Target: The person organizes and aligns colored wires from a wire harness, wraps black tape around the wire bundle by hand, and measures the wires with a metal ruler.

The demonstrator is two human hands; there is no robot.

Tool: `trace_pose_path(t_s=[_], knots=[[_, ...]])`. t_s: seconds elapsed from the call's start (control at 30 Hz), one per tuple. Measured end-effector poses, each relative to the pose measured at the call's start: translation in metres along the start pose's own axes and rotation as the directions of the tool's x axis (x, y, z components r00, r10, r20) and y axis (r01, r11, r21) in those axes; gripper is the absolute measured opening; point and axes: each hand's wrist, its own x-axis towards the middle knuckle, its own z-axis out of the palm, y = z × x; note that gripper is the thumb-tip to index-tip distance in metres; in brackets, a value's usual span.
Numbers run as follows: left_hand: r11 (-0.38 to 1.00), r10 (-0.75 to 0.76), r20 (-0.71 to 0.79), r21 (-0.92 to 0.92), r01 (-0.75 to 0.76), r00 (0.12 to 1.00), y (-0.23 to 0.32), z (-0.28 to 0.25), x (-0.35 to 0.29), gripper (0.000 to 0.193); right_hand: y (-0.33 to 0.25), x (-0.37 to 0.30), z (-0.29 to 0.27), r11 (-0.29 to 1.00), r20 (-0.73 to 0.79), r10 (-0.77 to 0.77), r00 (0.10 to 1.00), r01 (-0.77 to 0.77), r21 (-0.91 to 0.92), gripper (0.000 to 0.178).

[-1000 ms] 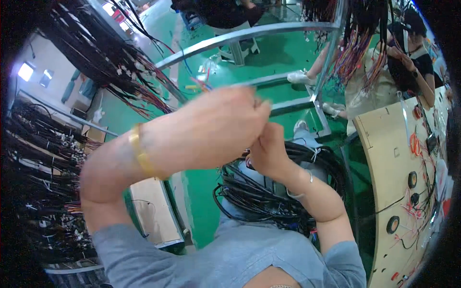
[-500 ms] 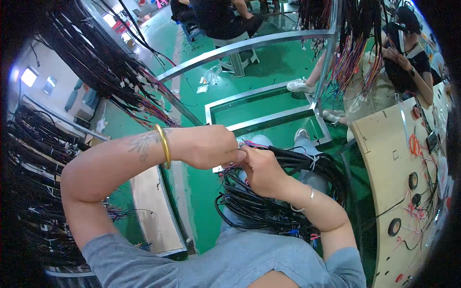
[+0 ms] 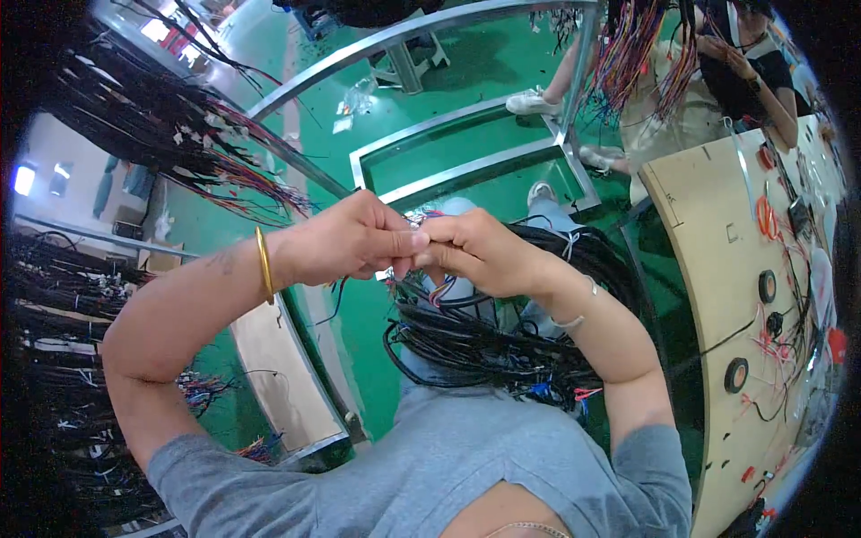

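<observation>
My left hand (image 3: 345, 242) and my right hand (image 3: 480, 255) meet in front of me, thumbs and fingertips pinched together. Thin coloured wires (image 3: 439, 292) show just above and below the fingers, and both hands are closed on them. The exact piece between the fingertips is hidden. Beneath the hands, a thick looped bundle of black cables (image 3: 502, 332) lies across my lap. A white tie (image 3: 571, 242) binds it at the right, and blue connectors (image 3: 541, 389) show at its near side.
A metal frame (image 3: 457, 179) stands ahead on the green floor. Cable bundles (image 3: 152, 125) hang at left and upper right. A wooden board (image 3: 691, 269) with black rollers and wires stands right; a pale panel (image 3: 278, 377) lies left. A co-worker (image 3: 762, 90) sits at upper right.
The view has shifted, so the frame and board sit higher in it. My left hand has turned, showing its thumb and fingers. Both hands stay together at the wires.
</observation>
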Motion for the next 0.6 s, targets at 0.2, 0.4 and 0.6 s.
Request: trace_pose_path(t_s=[0.2,0.4,0.6], knots=[[0.973,0.076,-0.120,0.226,-0.047,0.990,0.001,0.009,-0.004,0.038,0.020,-0.008,0.002,0.876,0.135,0.105,0.985,-0.156,0.456,0.027],[0.964,0.028,-0.109,0.267,0.002,0.994,-0.005,0.003,-0.011,0.038,0.027,-0.017,0.015,0.806,0.076,0.160,0.984,-0.174,0.566,0.032],[0.960,-0.143,0.113,0.258,0.110,0.983,-0.009,-0.009,-0.011,0.036,0.010,-0.013,0.030,0.997,-0.083,-0.008,0.997,0.001,-0.080,0.022]])
